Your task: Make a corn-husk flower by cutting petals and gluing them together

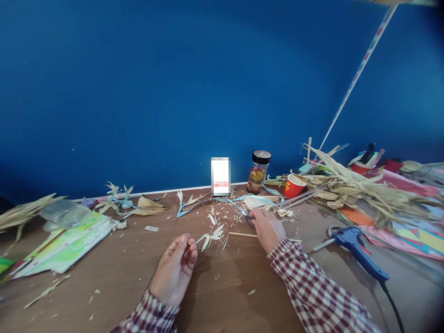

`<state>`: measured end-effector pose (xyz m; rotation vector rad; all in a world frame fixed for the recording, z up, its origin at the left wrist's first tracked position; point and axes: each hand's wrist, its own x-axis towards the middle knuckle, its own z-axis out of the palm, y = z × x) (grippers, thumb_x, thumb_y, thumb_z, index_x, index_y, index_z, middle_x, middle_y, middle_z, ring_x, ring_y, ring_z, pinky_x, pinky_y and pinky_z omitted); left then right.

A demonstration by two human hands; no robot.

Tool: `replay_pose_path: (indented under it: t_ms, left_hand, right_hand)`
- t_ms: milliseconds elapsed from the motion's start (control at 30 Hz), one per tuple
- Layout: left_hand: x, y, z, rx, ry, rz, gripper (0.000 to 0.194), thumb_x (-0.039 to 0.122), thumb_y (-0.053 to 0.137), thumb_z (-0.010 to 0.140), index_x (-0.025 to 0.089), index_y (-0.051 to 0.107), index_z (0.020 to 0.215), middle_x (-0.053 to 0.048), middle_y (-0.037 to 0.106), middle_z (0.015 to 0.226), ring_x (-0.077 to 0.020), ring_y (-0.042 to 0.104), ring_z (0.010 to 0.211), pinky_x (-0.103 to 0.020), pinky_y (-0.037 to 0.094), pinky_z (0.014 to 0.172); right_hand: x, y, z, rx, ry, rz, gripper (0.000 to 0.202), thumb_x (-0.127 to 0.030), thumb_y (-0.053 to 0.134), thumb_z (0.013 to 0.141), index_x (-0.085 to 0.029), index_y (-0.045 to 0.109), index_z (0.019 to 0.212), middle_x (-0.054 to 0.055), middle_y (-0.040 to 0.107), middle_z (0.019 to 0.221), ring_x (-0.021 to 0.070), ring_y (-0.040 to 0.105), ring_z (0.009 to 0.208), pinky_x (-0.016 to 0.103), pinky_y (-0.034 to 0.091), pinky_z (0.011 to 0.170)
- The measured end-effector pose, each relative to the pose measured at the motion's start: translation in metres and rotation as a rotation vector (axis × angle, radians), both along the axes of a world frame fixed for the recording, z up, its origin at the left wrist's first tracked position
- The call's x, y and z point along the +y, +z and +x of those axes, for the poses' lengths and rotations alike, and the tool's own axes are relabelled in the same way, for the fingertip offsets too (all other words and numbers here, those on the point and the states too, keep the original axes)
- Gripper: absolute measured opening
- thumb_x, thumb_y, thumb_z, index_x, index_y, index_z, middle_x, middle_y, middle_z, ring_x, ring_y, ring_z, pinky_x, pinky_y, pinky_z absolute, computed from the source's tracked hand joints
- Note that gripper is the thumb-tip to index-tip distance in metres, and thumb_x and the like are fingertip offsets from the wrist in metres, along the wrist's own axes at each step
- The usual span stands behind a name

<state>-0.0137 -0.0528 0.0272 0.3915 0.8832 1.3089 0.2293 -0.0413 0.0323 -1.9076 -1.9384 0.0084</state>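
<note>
A deep blue wall (173,83) fills most of the view, evenly lit and bare. A pale strip (166,190) runs along its foot where it meets the brown wooden surface (225,286). At the right, a thin pale rod (360,69) leans slantwise against the wall.

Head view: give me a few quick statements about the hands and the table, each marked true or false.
1. The left hand pinches a small husk flower. True.
2. The right hand holds the blue glue gun. False: the gun lies on the table, apart from that hand.
3. A red paper cup lies tipped by the pile of dried husks. True.
4. The black-lidded jar stands at the table's near edge. False: it stands by the blue wall.
</note>
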Motion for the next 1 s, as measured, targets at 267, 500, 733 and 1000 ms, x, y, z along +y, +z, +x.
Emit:
replay_pose_path:
  t_ms: [267, 500, 733, 1000]
  left_hand:
    - [0.003, 0.001, -0.001, -0.042, 0.018, -0.007, 0.012, 0.007, 0.047, 0.080, 0.012, 0.058, 0.076, -0.001, 0.058, 0.068, -0.0051, 0.057, 0.054, -0.015, 0.052, 0.050]
    - [0.005, 0.002, -0.005, -0.064, 0.047, 0.009, 0.013, 0.007, 0.046, 0.080, 0.012, 0.058, 0.076, -0.002, 0.059, 0.068, -0.0050, 0.058, 0.053, -0.015, 0.052, 0.050]
    - [0.010, -0.001, -0.007, -0.087, 0.085, -0.001, 0.015, 0.006, 0.045, 0.080, 0.011, 0.058, 0.076, -0.002, 0.059, 0.066, -0.0049, 0.057, 0.052, -0.014, 0.051, 0.049]
    - [0.010, -0.002, -0.008, -0.111, 0.088, 0.003, 0.015, 0.006, 0.044, 0.081, 0.011, 0.058, 0.076, -0.001, 0.058, 0.065, -0.0050, 0.056, 0.051, -0.014, 0.051, 0.048]
  right_hand:
    - [-0.016, -0.003, -0.031, 1.181, 0.413, -0.293, 0.038, -0.024, 0.045, 0.082, -0.021, 0.040, 0.120, 0.004, 0.053, 0.091, 0.0149, 0.054, 0.079, 0.031, 0.049, 0.068]
    - [-0.031, -0.010, -0.052, 1.464, 0.559, -0.647, 0.047, -0.033, 0.068, 0.067, -0.016, 0.051, 0.108, -0.001, 0.051, 0.070, 0.0085, 0.054, 0.059, 0.017, 0.046, 0.045]
    - [-0.043, -0.014, -0.068, 1.372, 0.487, -0.874, 0.051, -0.035, 0.067, 0.065, -0.015, 0.047, 0.108, 0.001, 0.058, 0.071, 0.0103, 0.058, 0.056, 0.014, 0.043, 0.037]
    - [-0.048, -0.020, -0.079, 1.311, 0.449, -0.920, 0.045, -0.046, 0.061, 0.067, -0.013, 0.049, 0.094, -0.003, 0.054, 0.062, 0.0050, 0.050, 0.045, 0.013, 0.041, 0.034]
